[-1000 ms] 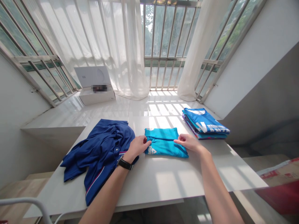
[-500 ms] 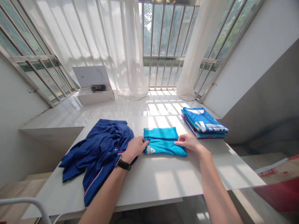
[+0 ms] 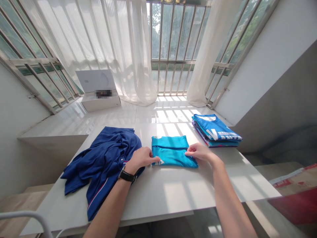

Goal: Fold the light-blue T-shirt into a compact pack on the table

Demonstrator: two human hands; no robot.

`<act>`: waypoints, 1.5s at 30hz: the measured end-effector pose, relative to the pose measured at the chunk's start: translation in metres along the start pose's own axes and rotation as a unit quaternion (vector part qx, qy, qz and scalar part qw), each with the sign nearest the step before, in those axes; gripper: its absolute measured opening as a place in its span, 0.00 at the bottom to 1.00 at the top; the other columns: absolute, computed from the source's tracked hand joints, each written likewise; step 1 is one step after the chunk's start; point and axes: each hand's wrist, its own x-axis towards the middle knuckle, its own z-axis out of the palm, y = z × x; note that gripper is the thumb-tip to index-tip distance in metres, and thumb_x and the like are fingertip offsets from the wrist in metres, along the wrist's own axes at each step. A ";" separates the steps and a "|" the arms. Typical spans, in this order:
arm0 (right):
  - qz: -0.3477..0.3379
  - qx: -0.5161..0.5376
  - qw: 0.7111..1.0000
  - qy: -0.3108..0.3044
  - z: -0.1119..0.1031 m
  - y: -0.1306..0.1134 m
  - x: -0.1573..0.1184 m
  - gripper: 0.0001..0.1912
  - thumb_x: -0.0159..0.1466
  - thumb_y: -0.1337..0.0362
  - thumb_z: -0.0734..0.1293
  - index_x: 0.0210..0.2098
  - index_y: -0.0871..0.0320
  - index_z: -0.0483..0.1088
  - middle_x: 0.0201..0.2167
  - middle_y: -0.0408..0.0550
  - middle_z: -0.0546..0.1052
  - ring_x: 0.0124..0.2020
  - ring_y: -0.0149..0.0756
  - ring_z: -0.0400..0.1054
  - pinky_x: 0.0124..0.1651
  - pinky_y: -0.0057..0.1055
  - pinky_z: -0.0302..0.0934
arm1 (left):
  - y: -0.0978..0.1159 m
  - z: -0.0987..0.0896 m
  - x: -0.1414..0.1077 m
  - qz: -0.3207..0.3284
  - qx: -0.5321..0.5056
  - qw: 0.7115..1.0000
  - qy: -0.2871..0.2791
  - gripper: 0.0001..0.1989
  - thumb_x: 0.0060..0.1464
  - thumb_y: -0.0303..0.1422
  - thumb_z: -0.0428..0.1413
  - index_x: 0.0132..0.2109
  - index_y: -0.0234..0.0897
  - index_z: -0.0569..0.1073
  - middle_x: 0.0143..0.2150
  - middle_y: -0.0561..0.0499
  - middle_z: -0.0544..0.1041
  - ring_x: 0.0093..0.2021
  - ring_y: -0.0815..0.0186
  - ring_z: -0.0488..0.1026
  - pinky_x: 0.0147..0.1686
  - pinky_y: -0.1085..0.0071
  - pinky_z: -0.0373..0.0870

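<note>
A turquoise shirt [image 3: 173, 150], folded into a flat rectangle with white print at its left edge, lies on the white table [image 3: 188, 188]. My left hand [image 3: 142, 156], with a black-strapped watch at the wrist, pinches the shirt's left edge, thumb on top over the print. At the right edge my right hand [image 3: 200, 152] holds the cloth between thumb and curled fingers. A dark blue shirt [image 3: 106, 155] with a red and white stripe lies loosely crumpled left of my left hand. Behind my right hand is a stack of folded shirts [image 3: 216, 130], a blue one on top.
An open white box [image 3: 101, 103] stands on the sill at the back left, its contents blurred. White curtains [image 3: 133, 56] hang before barred windows. A red and tan bag [image 3: 297, 195] is at the right, and a pale curved tube [image 3: 29, 215] at the lower left.
My left hand has moved slightly towards me along the turquoise shirt's left edge, its thumb now over the lower print. The fold looks smoother, and my right hand has hardly moved.
</note>
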 end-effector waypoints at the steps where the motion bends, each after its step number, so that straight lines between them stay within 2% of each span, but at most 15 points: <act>1: -0.002 0.001 1.000 0.000 0.000 0.000 0.000 0.18 0.54 0.49 0.72 0.25 0.60 0.73 0.18 0.42 0.68 0.21 0.31 0.62 0.24 0.28 0.53 | 0.000 0.000 0.000 0.001 -0.003 1.000 -0.005 0.24 0.51 0.55 0.58 0.23 0.39 0.75 0.23 0.50 0.78 0.27 0.63 0.74 0.26 0.71 0.58; 5: -0.013 0.008 0.999 0.044 0.001 0.002 0.001 0.20 0.53 0.47 0.71 0.24 0.59 0.73 0.19 0.43 0.70 0.23 0.32 0.62 0.25 0.28 0.54 | 0.000 -0.001 -0.001 0.002 -0.025 0.999 -0.033 0.23 0.53 0.52 0.57 0.21 0.39 0.74 0.22 0.50 0.78 0.27 0.63 0.74 0.27 0.71 0.60; 9: -0.016 -0.018 0.997 0.067 0.001 0.005 0.003 0.20 0.55 0.47 0.70 0.25 0.59 0.73 0.21 0.43 0.70 0.24 0.32 0.63 0.26 0.28 0.53 | 0.000 -0.002 -0.002 0.006 -0.015 0.999 -0.042 0.26 0.55 0.53 0.55 0.20 0.39 0.73 0.22 0.50 0.78 0.27 0.62 0.75 0.28 0.71 0.61; 11: -0.019 -0.040 0.997 0.059 0.001 0.005 0.003 0.20 0.56 0.47 0.70 0.24 0.59 0.72 0.20 0.43 0.70 0.24 0.32 0.62 0.26 0.28 0.52 | 0.001 -0.002 -0.001 0.000 -0.001 1.000 -0.024 0.27 0.58 0.54 0.52 0.22 0.39 0.74 0.23 0.48 0.79 0.29 0.60 0.76 0.29 0.71 0.62; 16: -0.018 -0.057 0.997 0.058 0.002 0.007 0.005 0.22 0.56 0.45 0.69 0.23 0.59 0.72 0.20 0.42 0.70 0.24 0.32 0.62 0.26 0.28 0.51 | 0.006 0.002 0.004 -0.036 0.032 0.995 0.089 0.23 0.64 0.49 0.47 0.35 0.39 0.78 0.35 0.45 0.82 0.38 0.56 0.78 0.34 0.69 0.66; 20: -0.023 -0.061 0.996 0.067 0.002 0.006 0.006 0.22 0.56 0.44 0.68 0.22 0.58 0.70 0.19 0.42 0.69 0.24 0.32 0.62 0.26 0.29 0.51 | 0.008 0.005 0.006 -0.031 0.046 0.994 0.093 0.18 0.65 0.45 0.49 0.38 0.39 0.78 0.39 0.44 0.82 0.42 0.56 0.78 0.37 0.69 0.67; 25: -0.026 -0.043 0.994 0.095 0.002 0.006 0.006 0.22 0.57 0.45 0.68 0.23 0.58 0.70 0.20 0.41 0.69 0.25 0.33 0.62 0.27 0.28 0.51 | 0.006 0.006 0.007 -0.041 0.066 0.992 0.096 0.20 0.67 0.44 0.47 0.39 0.39 0.78 0.40 0.43 0.82 0.42 0.56 0.79 0.39 0.69 0.68; 33: -0.041 -0.106 0.989 0.097 0.003 0.003 0.005 0.23 0.59 0.45 0.66 0.21 0.57 0.67 0.20 0.41 0.67 0.25 0.32 0.60 0.27 0.30 0.47 | 0.006 0.006 0.006 -0.042 0.118 0.988 0.092 0.19 0.67 0.42 0.47 0.39 0.38 0.78 0.39 0.42 0.82 0.42 0.54 0.79 0.38 0.67 0.69; 43: -0.041 -0.116 0.987 0.102 0.004 0.001 0.005 0.23 0.60 0.45 0.65 0.21 0.57 0.67 0.20 0.41 0.67 0.24 0.32 0.60 0.28 0.30 0.46 | 0.008 0.004 0.006 -0.068 0.138 0.979 0.132 0.19 0.68 0.41 0.46 0.39 0.37 0.78 0.38 0.41 0.81 0.39 0.53 0.80 0.36 0.67 0.67; 45: -0.042 -0.117 0.987 0.102 0.004 0.002 0.006 0.23 0.60 0.44 0.65 0.21 0.57 0.66 0.19 0.41 0.66 0.24 0.32 0.59 0.28 0.30 0.46 | 0.007 0.003 0.005 -0.044 0.120 0.981 0.148 0.16 0.68 0.41 0.47 0.42 0.39 0.77 0.38 0.44 0.82 0.39 0.55 0.80 0.36 0.68 0.67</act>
